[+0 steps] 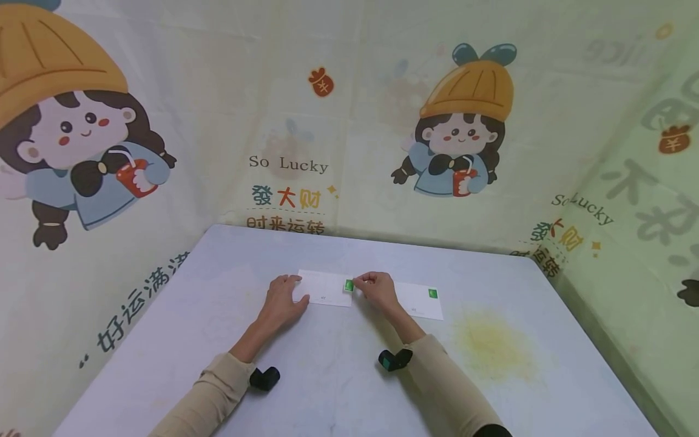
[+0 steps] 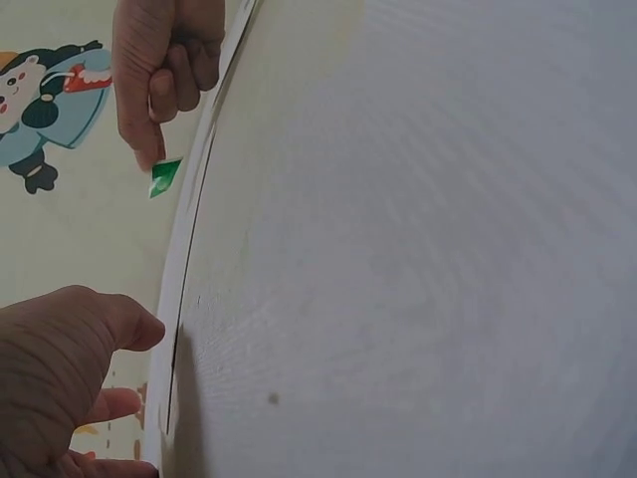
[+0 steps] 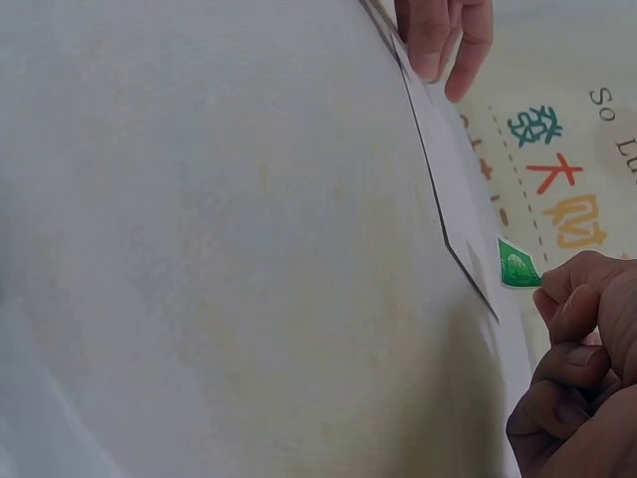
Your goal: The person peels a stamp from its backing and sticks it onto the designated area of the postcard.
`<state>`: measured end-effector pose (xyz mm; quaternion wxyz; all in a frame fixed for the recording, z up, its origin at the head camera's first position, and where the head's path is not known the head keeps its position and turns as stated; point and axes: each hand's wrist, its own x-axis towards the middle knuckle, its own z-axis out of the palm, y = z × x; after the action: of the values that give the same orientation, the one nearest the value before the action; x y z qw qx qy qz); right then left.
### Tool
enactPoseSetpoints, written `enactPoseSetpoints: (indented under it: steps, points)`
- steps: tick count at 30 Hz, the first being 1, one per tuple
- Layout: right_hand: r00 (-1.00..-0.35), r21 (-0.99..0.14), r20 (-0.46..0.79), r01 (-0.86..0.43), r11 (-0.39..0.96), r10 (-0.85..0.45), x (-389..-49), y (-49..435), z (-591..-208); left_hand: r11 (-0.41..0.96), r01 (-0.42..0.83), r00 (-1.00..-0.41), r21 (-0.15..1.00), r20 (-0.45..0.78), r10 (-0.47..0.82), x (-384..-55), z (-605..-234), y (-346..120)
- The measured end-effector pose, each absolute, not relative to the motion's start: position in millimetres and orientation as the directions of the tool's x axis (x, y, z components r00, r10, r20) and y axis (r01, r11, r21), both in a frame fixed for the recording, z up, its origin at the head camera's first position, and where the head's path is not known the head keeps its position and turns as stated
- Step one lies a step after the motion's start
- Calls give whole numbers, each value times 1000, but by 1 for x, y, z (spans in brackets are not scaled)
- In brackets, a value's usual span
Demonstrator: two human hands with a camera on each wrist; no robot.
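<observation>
A white envelope (image 1: 326,287) lies flat on the table, with my left hand (image 1: 283,296) resting at its left end, fingers and thumb spread along the edge. At its opposite end my right hand (image 1: 381,294) pinches a small green stamp (image 1: 348,285) between thumb and fingertips. In the right wrist view the stamp (image 3: 517,265) is held by one corner, with its green face showing. Partly behind my right hand lies a second white envelope (image 1: 417,301), with another green stamp (image 1: 433,294) at its upper right corner.
The white table (image 1: 327,388) has a yellowish stain (image 1: 494,346) right of the envelopes. A patterned cloth (image 1: 360,121) with cartoon figures and lettering hangs behind the far edge and along the sides. Black wrist cameras (image 1: 265,379) sit at both sleeves.
</observation>
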<state>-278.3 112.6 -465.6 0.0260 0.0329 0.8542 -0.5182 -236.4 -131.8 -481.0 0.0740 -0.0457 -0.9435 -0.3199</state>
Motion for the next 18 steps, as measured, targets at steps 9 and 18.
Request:
enactPoseSetpoints:
  steps: [9, 18]
  points:
    - [-998, -874, -65, 69, 481, 25, -284, 107, -464, 784, 108, -989, 611, 148, 21, -234, -479, -128]
    - [-997, -858, -54, 71, 509, 48, -292, 103, -469, 786, 82, -991, 613, 135, -2, -233, -477, -125]
